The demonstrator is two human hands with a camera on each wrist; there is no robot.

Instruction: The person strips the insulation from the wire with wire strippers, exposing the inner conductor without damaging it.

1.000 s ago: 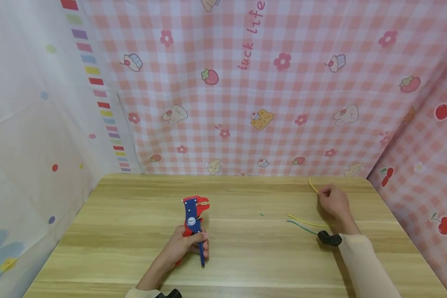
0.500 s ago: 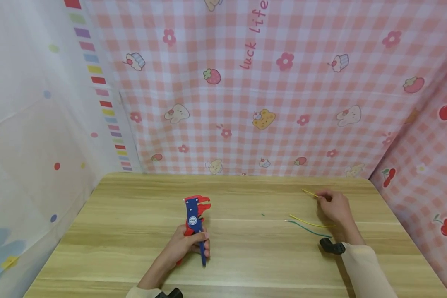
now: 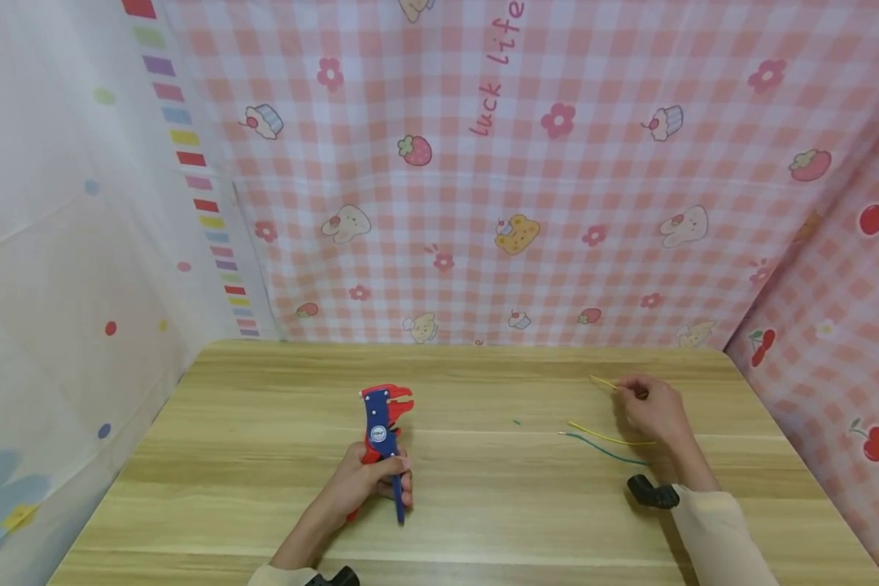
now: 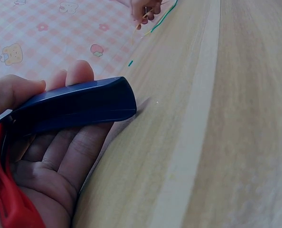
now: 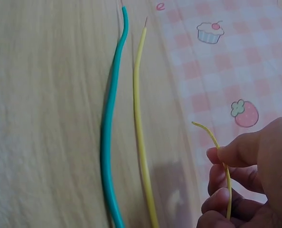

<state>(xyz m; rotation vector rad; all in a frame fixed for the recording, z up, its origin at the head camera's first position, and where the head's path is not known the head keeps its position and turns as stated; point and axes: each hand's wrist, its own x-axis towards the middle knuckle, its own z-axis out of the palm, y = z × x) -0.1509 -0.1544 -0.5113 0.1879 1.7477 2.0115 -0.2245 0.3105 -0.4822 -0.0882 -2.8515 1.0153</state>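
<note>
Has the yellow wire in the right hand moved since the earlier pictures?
Yes: in the head view, the free end of the held yellow wire has swung to the left and away from the back edge of the table.

"luck life" on the pink checked cloth (image 3: 454, 195)

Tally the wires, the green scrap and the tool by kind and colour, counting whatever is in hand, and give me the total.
Yellow wires: 2 (one lying, one held)
Green wire: 1
Green scrap: 1
Tool: 1
Total: 5
</note>
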